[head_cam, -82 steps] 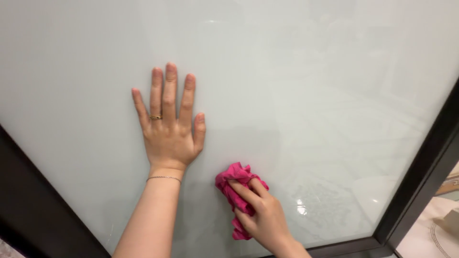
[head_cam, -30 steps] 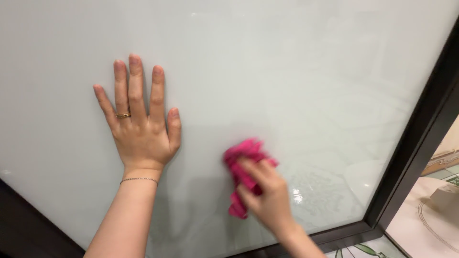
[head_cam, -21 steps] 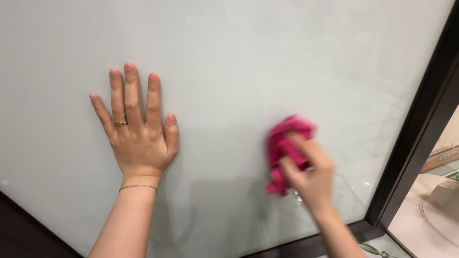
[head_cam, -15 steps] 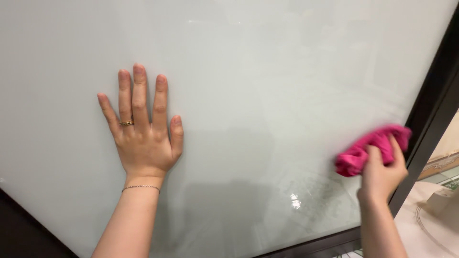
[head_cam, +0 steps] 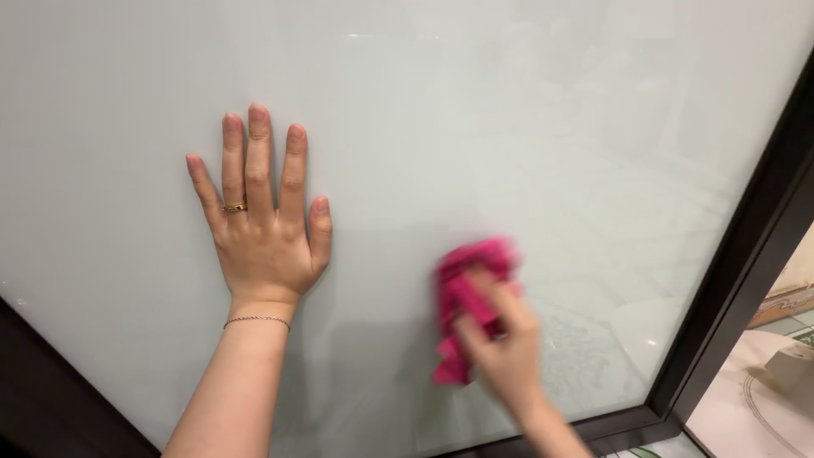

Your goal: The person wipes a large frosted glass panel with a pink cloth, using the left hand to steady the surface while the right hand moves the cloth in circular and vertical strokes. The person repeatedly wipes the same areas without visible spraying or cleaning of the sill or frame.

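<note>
L hand (head_cam: 264, 242) lies flat on the frosted glass panel (head_cam: 475, 110), palm to the surface, all 5 fingers (head_cam: 257, 148) straight and slightly apart, thumb out to the side nearest the cloth. A gold ring (head_cam: 234, 207) sits on 1 finger, and a thin chain bracelet (head_cam: 257, 321) crosses the wrist. The forearm runs down to the bottom edge of the view.

R hand (head_cam: 502, 337) is low on the panel, right of the L hand and apart from it, blurred by motion. Its fingers are curled together and clamped on a pink cloth (head_cam: 465, 297), which is bunched up and pressed against the glass. Part of the cloth sticks out above the fingertips, and a tail of it hangs below the hand at approx. wrist level. Exact finger placement can't be told through the blur.

The glass is pale, milky, w/ faint reflections and a mottled patch just right of the cloth. A dark frame (head_cam: 746, 280) borders the panel on the right and along the bottom; a dark strip (head_cam: 51, 382) also shows at lower left. Past the frame at far right: a pale floor w/ a curved line pattern (head_cam: 755, 407) and a small whitish object (head_cam: 793, 365), too cut off to identify. No containers in view.
</note>
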